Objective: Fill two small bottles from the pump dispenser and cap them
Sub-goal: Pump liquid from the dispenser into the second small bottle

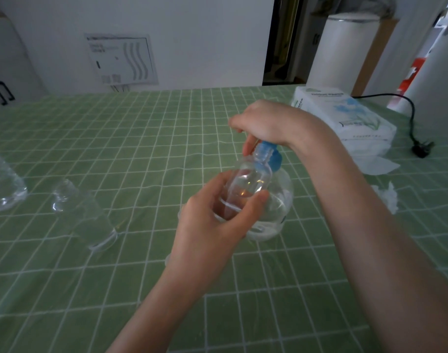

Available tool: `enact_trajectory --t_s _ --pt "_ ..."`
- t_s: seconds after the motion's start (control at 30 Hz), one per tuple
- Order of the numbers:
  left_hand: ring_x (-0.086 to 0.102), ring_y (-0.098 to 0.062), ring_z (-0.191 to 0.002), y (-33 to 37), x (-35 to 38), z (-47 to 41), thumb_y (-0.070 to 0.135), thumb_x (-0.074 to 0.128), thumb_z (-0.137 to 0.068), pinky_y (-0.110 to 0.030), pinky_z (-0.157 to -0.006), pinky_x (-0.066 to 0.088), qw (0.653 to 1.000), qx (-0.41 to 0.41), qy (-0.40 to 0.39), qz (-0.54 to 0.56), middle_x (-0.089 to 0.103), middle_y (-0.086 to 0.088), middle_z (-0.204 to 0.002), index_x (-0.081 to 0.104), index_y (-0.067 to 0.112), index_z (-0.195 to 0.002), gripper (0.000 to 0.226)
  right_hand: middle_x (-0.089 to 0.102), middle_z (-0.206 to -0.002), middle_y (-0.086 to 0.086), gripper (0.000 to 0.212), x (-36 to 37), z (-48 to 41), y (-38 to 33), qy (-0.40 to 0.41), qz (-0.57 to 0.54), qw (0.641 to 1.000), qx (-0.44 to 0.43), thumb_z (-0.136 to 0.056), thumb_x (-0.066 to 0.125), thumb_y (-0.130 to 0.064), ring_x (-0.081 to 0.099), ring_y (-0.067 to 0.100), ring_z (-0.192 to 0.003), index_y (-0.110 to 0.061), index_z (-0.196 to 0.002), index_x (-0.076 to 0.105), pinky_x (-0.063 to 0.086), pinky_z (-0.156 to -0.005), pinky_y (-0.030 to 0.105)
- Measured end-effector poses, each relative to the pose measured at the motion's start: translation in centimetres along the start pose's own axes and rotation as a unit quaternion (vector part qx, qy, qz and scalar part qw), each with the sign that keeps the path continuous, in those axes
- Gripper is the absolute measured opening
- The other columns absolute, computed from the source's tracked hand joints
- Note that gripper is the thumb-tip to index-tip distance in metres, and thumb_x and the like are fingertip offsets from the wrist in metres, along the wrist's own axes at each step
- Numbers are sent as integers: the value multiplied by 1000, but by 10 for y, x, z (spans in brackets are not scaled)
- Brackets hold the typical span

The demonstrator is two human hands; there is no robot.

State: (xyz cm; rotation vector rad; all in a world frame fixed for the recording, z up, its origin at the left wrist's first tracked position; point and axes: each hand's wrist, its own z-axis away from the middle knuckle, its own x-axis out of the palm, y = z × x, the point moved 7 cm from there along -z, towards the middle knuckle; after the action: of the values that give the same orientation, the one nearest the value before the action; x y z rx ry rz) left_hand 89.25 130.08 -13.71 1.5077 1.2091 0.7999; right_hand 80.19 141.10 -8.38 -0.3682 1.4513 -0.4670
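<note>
My left hand [212, 222] grips a small clear bottle [250, 182], tilted with its open neck up against the blue pump head [267, 152] of the clear dispenser [281, 207]. My right hand [263, 123] sits on top of that pump head with its fingers curled down over it. The dispenser stands on the green checked tablecloth [141, 149], partly hidden behind the small bottle and my left hand. A second small clear bottle [83, 212] stands uncapped to the left. I cannot make out any caps.
A larger clear bottle [4, 184] is at the left edge. A white tissue pack [342, 118] lies at the back right, with crumpled tissue [387, 197] near my right forearm. A black cable and plug [421, 149] lie at the far right.
</note>
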Motion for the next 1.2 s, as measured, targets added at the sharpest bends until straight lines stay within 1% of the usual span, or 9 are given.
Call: enact_trajectory --t_s 0.23,0.37,0.5,0.63,0.7,0.83,1.0,1.1,1.2 --pt "58 6 -48 -2 0 1 47 60 -67 -7 -44 41 1000 -5 2 -13 67 17 -60 63 35 -90 26 65 -115 11 39 4 -1 2 -4 -12 1000 4 -96 41 -31 57 26 -106 -8 -123 57 34 -78 34" --pt "58 4 -47 -5 -1 2 49 61 -66 -8 -42 41 1000 -14 8 -15 66 15 -59 63 33 -85 24 66 -112 14 36 11 -1 3 -9 -15 1000 7 -96 41 -29 59 28 -102 -6 -117 59 38 -78 33" --pt "58 4 -46 -5 -1 2 45 61 -67 -8 -42 41 1000 -15 7 -5 66 15 -58 64 32 -86 23 66 -112 13 37 10 1 3 -7 -15 1000 9 -96 40 -30 59 27 -101 -7 -118 59 38 -78 34" --pt "58 5 -47 -3 -2 1 45 62 -66 -8 -43 41 1000 -7 5 -1 66 15 -59 64 33 -87 24 68 -106 12 38 4 2 0 -16 3 1000 8 -96 40 -31 59 25 -101 -7 -118 60 35 -72 34" --pt "58 5 -47 -2 -2 1 45 62 -66 -8 -43 41 1000 -5 7 -1 67 15 -59 64 34 -87 24 69 -102 12 39 1 2 -1 -16 10 1000 11 -96 40 -32 61 25 -101 -6 -119 60 36 -73 34" --pt "58 5 -48 -1 -2 1 46 61 -66 -8 -43 41 1000 -5 8 -10 66 16 -59 64 32 -88 26 68 -106 11 37 2 2 -1 -17 5 1000 11 -97 40 -30 60 24 -103 -6 -117 61 36 -67 32" --pt "58 4 -47 -2 -2 1 47 60 -67 -9 -43 42 1000 -6 6 -18 67 15 -60 64 32 -90 27 68 -107 12 37 6 0 0 -16 -3 1000 5 -97 40 -28 59 26 -104 -5 -116 61 35 -70 34" --pt "57 3 -46 -5 -2 1 45 61 -68 -10 -42 42 1000 -13 5 -17 66 13 -58 65 29 -85 23 65 -114 13 37 11 0 2 -21 -1 1000 6 -97 40 -30 57 27 -105 -6 -117 59 35 -77 32" --pt "58 3 -48 -6 -3 1 45 61 -69 -11 -44 43 1000 -14 8 -20 66 14 -58 65 29 -84 22 63 -118 14 38 13 -1 4 -21 -7 1000 9 -97 39 -31 56 27 -105 -8 -120 57 34 -79 32"
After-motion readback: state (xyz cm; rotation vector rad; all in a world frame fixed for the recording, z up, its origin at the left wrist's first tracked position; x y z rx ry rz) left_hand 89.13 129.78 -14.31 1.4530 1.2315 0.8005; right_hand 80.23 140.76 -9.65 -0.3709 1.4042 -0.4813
